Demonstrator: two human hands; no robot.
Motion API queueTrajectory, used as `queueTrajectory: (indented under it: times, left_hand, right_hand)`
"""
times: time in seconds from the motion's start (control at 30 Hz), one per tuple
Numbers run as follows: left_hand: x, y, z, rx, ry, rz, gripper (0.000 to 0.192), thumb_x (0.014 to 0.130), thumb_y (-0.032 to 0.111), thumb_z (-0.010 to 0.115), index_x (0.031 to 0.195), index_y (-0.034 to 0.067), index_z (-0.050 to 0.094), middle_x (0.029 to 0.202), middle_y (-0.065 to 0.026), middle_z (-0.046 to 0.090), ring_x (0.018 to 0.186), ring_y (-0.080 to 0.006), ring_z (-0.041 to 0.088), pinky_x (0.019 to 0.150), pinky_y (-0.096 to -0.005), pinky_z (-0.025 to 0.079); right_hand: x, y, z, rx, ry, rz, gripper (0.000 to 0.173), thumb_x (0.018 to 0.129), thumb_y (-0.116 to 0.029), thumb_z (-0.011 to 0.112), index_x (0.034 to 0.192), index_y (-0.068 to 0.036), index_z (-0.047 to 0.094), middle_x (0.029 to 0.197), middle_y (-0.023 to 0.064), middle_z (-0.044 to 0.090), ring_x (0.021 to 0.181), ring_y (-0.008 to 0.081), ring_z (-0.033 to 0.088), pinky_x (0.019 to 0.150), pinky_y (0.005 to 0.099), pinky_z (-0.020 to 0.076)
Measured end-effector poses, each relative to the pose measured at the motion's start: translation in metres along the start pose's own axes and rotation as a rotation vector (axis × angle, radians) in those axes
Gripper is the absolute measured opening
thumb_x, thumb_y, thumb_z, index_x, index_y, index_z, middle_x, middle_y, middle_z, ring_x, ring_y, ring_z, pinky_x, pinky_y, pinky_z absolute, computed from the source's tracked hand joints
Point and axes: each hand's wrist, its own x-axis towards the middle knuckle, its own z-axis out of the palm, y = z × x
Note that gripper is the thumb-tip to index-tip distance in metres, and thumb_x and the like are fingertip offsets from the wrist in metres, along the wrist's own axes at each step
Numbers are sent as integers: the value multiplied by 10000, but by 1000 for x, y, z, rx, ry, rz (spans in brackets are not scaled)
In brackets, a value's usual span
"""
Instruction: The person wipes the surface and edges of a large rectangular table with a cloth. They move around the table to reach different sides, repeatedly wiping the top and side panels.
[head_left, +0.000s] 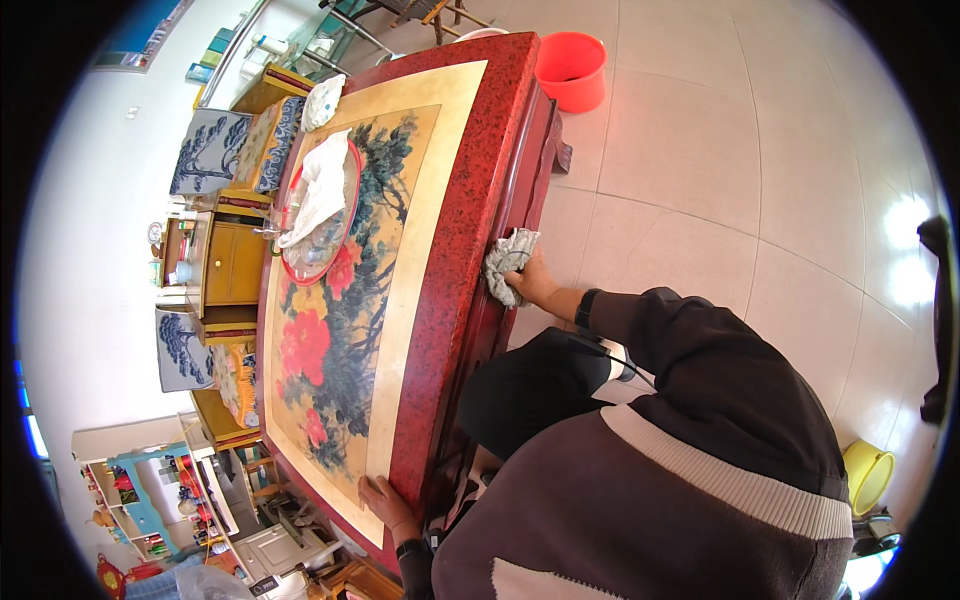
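Note:
My right hand (535, 277) grips a crumpled grey cloth (508, 264) against the dark red wooden side of a long table (469, 217), just below its speckled red top edge. My left hand (384, 501) rests with fingers spread on the tabletop's near corner area, over the cream border of a painted flower picture (351, 330). On the picture stands a round red-rimmed tray (358, 180) with glassware, partly covered by a white cloth (324, 180). Another folded, patterned white cloth (323, 103) lies at the table's far left edge.
A red bucket (571, 71) stands on the tiled floor past the table's far end. Yellow wooden chairs and a small cabinet (236, 262) line the table's other side. A yellow bucket (868, 476) is at the far right. Shelves (142, 502) stand at lower left.

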Motion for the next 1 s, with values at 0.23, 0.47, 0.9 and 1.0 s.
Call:
queueTrajectory:
  times: [0.23, 0.47, 0.9, 1.0]
  left_hand:
    - [0, -3, 0, -5, -5, -4, 478, 1000, 292, 519, 1316, -66, 485, 1337, -306, 480, 1238, -466, 450, 1070, -497, 363]
    - [-1, 5, -3, 14, 1, -8, 480, 1003, 300, 511, 1316, -63, 484, 1338, -293, 482, 1242, -451, 449, 1075, -493, 354]
    - [1, 3, -4, 38, -29, -37, 482, 1001, 270, 497, 1337, -74, 477, 1348, -292, 477, 1261, -445, 436, 1086, -491, 351]
    - [1, 3, -4, 39, -38, -30, 488, 1006, 276, 490, 1344, -76, 473, 1361, -291, 469, 1270, -444, 430, 1088, -493, 349]
  right_hand:
    - [14, 41, -18, -79, -199, -124, 579, 769, -145, 780, 1260, -66, 485, 1167, 160, 550, 1092, 381, 554, 951, 422, 477]
    - [24, 49, -45, -61, -305, -212, 438, 816, -164, 745, 1209, -82, 571, 1129, 151, 629, 1063, 334, 621, 924, 394, 502]
    - [44, 89, -20, 392, -250, 589, 436, 984, -398, 483, 1145, -26, 645, 1042, 147, 683, 967, 272, 627, 916, 382, 472]
    - [46, 83, 8, 190, -103, 248, 460, 930, -343, 481, 1164, 33, 607, 1116, 254, 620, 1047, 389, 572, 933, 439, 447]
